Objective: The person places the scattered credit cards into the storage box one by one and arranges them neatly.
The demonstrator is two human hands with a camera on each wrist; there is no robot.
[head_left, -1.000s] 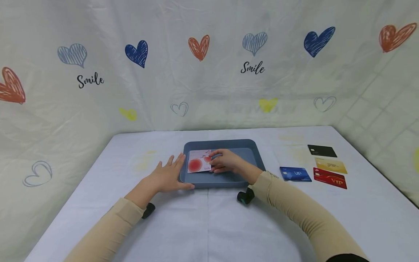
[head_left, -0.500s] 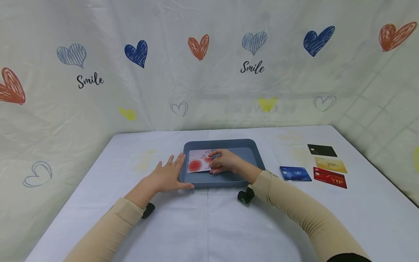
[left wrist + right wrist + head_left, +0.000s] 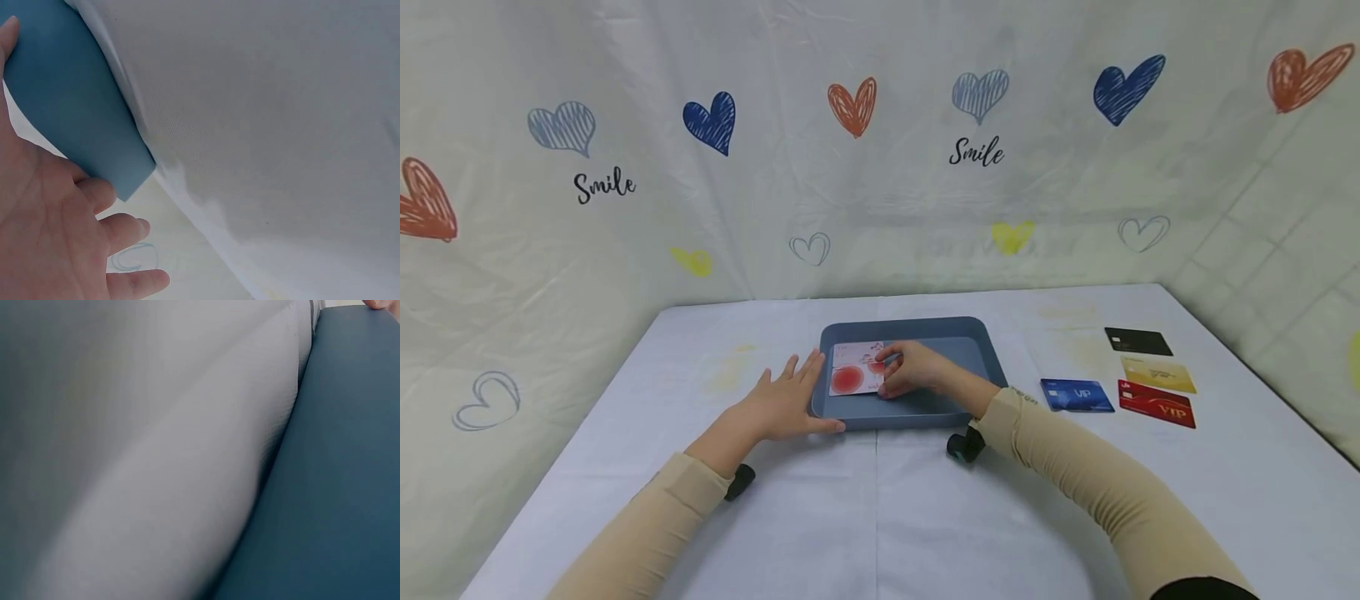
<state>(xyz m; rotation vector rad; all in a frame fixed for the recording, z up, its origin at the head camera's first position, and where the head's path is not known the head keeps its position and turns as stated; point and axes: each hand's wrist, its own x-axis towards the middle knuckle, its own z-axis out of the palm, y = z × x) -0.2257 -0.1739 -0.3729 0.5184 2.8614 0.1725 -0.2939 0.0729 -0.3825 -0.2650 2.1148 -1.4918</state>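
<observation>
A blue-grey tray (image 3: 917, 421) lies on the white-covered table. Inside its left part is a pink-and-white card (image 3: 847, 379) printed with red round shapes. My right hand (image 3: 917, 368) reaches into the tray and pinches the card's right edge between thumb and fingers. My left hand (image 3: 786, 402) rests against the tray's left side with its fingers spread, the thumb at the near left corner. In the left wrist view, the left palm (image 3: 50, 219) lies along the tray's wall (image 3: 75, 100). The right wrist view shows mostly tray wall (image 3: 325, 475) and tablecloth.
To the right of the tray lie a blue card (image 3: 1077, 396), a red VIP card (image 3: 1157, 403), a gold card (image 3: 1159, 375) and a black card (image 3: 1138, 341). A pale curtain (image 3: 880, 183) with printed hearts hangs behind the table.
The right hand's fingers have drawn closer together at the card's right edge. The left hand, the tray and the other cards look unmoved.
</observation>
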